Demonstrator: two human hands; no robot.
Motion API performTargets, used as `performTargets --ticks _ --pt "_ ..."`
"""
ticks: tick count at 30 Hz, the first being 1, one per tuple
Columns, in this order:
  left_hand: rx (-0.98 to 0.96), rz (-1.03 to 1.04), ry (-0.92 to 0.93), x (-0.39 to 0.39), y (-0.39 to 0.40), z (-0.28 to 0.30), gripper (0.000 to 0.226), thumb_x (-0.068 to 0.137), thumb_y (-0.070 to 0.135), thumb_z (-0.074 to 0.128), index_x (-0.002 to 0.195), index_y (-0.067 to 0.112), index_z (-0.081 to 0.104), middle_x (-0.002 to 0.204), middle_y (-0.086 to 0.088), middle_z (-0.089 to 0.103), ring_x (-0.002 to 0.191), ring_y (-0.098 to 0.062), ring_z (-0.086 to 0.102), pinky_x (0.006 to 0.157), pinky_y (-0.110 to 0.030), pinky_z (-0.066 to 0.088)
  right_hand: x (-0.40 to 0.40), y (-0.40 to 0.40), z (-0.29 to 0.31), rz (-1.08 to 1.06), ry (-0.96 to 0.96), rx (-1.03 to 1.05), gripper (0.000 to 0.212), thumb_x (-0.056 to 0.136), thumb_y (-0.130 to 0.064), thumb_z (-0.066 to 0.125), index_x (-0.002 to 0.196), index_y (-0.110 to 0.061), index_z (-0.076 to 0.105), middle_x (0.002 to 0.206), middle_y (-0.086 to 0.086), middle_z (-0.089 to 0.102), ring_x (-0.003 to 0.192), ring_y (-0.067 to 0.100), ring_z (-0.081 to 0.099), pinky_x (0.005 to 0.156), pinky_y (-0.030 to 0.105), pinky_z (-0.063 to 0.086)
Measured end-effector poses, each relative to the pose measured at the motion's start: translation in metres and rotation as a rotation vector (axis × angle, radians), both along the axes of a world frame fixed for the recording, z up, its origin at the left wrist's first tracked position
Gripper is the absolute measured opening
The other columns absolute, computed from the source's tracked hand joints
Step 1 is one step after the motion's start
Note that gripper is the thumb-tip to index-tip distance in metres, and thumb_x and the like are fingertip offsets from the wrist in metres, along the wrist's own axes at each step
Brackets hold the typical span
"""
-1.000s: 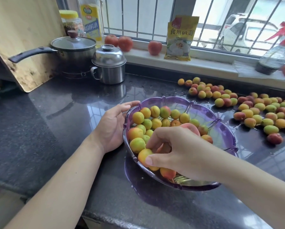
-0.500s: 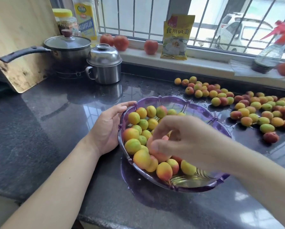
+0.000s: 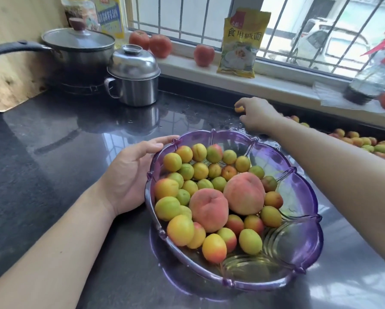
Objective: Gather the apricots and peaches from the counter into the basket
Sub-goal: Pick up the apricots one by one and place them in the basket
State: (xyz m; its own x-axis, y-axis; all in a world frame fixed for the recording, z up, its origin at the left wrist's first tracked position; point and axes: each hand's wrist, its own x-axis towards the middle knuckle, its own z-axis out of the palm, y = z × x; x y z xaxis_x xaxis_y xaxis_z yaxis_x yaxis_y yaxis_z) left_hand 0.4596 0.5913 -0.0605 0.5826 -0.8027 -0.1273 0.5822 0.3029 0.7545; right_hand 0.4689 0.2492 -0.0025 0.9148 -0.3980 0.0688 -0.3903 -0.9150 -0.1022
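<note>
The left hand [image 3: 129,175] lies at about nine o'clock of the purple basket [image 3: 298,197], fingers spread and cupped against its rim, thumb along the top edge. The right hand [image 3: 257,115] reaches well past the basket's far rim, toward one o'clock, and its fingertips curl around a small apricot [image 3: 239,108] on the dark desk [image 3: 42,163]; the grip is blurred, so how firmly it pinches cannot be told. Nearest the camera, the basket holds many small yellow-green and orange apricots, heaped toward its left half, while its near right part at about four o'clock shows bare ribbed plastic. Two larger pink peaches [image 3: 209,209] sit touching at the centre of the heap. Beyond the right forearm, at about two to three o'clock of the basket, loose apricots [image 3: 365,143] are still scattered on the desk, well apart from the left hand. Farther off, at eleven o'clock, a lidded steel pot [image 3: 133,79] stands beside a saucepan [image 3: 80,54] with a glass lid. On the windowsill [image 3: 276,85] at twelve o'clock stand three red tomatoes [image 3: 160,45] and a yellow packet [image 3: 240,43], with a spray bottle [image 3: 374,74] at two o'clock.
</note>
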Motion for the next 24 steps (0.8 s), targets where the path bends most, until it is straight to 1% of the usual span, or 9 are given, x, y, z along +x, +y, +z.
performTargets --ticks 3,6,8,10,14,16,19,21,24 --pt "0.009 -0.004 -0.001 0.003 0.000 -0.003 0.056 0.091 0.028 0.057 0.145 0.011 0.059 0.147 -0.022 0.063 0.133 -0.042 0.063 0.110 -0.058 0.053 0.032 -0.007 -0.006 0.010 0.084 -0.173 0.055 0.091 -0.013 0.051 0.144 -0.027 0.048 0.135 0.015 0.051 0.109 0.042 0.058 0.089 0.046 0.051" --pt "0.024 -0.009 0.006 0.004 0.000 -0.004 0.057 0.092 0.027 0.057 0.147 0.011 0.058 0.149 -0.022 0.062 0.139 -0.046 0.058 0.114 -0.061 0.048 0.046 -0.011 -0.010 -0.017 0.155 -0.337 0.042 0.088 -0.011 0.057 0.129 -0.018 0.052 0.103 0.014 0.050 0.085 0.038 0.055 0.073 0.046 0.053" --pt "0.035 -0.002 0.007 0.004 0.000 -0.004 0.059 0.090 0.027 0.060 0.146 0.011 0.059 0.149 -0.023 0.061 0.142 -0.047 0.054 0.117 -0.063 0.045 0.050 -0.013 -0.013 -0.020 0.207 -0.397 0.040 0.086 -0.011 0.064 0.124 -0.015 0.052 0.099 0.014 0.049 0.089 0.042 0.060 0.072 0.048 0.055" --pt "0.046 0.011 -0.002 0.004 -0.001 -0.003 0.060 0.087 0.026 0.061 0.145 0.010 0.060 0.151 -0.025 0.059 0.144 -0.049 0.050 0.120 -0.066 0.039 0.050 -0.015 -0.015 0.004 0.229 -0.460 0.040 0.086 -0.010 0.066 0.124 -0.014 0.053 0.108 0.018 0.052 0.097 0.045 0.062 0.068 0.047 0.052" --pt "0.049 0.019 -0.008 0.002 -0.001 -0.001 0.063 0.082 0.026 0.064 0.144 0.011 0.060 0.152 -0.026 0.058 0.145 -0.049 0.048 0.121 -0.066 0.038 0.045 -0.016 -0.013 0.077 0.128 -0.502 0.027 0.091 -0.008 0.061 0.116 -0.011 0.052 0.098 0.016 0.050 0.089 0.043 0.062 0.064 0.044 0.047" --pt "0.040 0.011 -0.016 0.001 -0.001 0.000 0.062 0.084 0.026 0.063 0.144 0.011 0.060 0.151 -0.025 0.059 0.144 -0.049 0.049 0.120 -0.064 0.041 0.040 -0.011 -0.008 0.075 0.032 -0.362 0.022 0.096 -0.015 0.056 0.117 -0.014 0.050 0.103 0.016 0.055 0.087 0.041 0.060 0.071 0.046 0.051" --pt "0.019 -0.002 -0.025 0.001 -0.001 0.000 0.060 0.085 0.026 0.063 0.143 0.011 0.060 0.149 -0.025 0.060 0.143 -0.048 0.051 0.115 -0.061 0.047 0.019 0.008 0.009 0.057 -0.129 0.072 0.027 0.098 -0.029 0.058 0.124 -0.022 0.053 0.114 0.009 0.064 0.090 0.032 0.063 0.079 0.045 0.055" --pt "0.016 0.000 -0.028 0.000 0.000 0.001 0.059 0.085 0.027 0.063 0.142 0.011 0.061 0.149 -0.024 0.061 0.142 -0.048 0.052 0.114 -0.060 0.049 -0.008 0.025 0.024 0.079 -0.253 0.396 0.025 0.098 -0.031 0.063 0.121 -0.024 0.056 0.108 0.002 0.069 0.083 0.023 0.071 0.069 0.039 0.059" --pt "0.041 0.018 -0.049 -0.003 -0.001 0.003 0.053 0.088 0.027 0.059 0.138 0.013 0.064 0.147 -0.023 0.063 0.140 -0.047 0.055 0.113 -0.060 0.050 -0.066 0.054 0.043 0.145 -0.318 0.717 0.020 0.097 -0.028 0.067 0.116 -0.025 0.060 0.097 -0.001 0.076 0.071 0.008 0.071 0.056 0.027 0.053"
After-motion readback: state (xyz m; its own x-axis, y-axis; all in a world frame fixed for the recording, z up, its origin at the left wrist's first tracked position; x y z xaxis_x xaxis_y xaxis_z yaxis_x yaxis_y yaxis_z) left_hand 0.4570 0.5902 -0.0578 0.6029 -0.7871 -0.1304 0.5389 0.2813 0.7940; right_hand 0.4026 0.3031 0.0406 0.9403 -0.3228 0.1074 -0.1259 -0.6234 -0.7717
